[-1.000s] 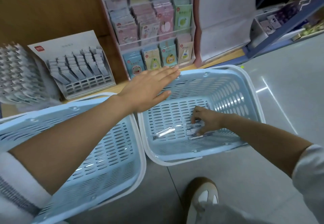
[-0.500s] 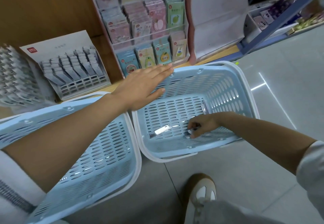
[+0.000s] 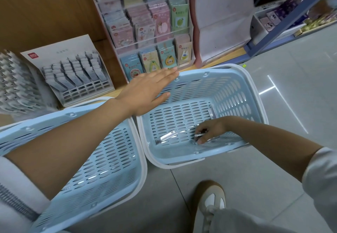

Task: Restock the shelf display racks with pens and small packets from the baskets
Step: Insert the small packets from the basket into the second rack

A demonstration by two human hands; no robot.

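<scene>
Grey floor carries a blue basket. Inside it, the right hand pinches a small white packet with curled fingers. Over its rim, the left hand spreads flat, empty.

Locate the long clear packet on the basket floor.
Head view: the long clear packet lies in the right basket, on its floor toward the near-left corner, left of the right hand, not touching.

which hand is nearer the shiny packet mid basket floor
Right. The right hand, pinching a white item, is on the basket floor beside the packet; left hand hovers above its rim.
</scene>
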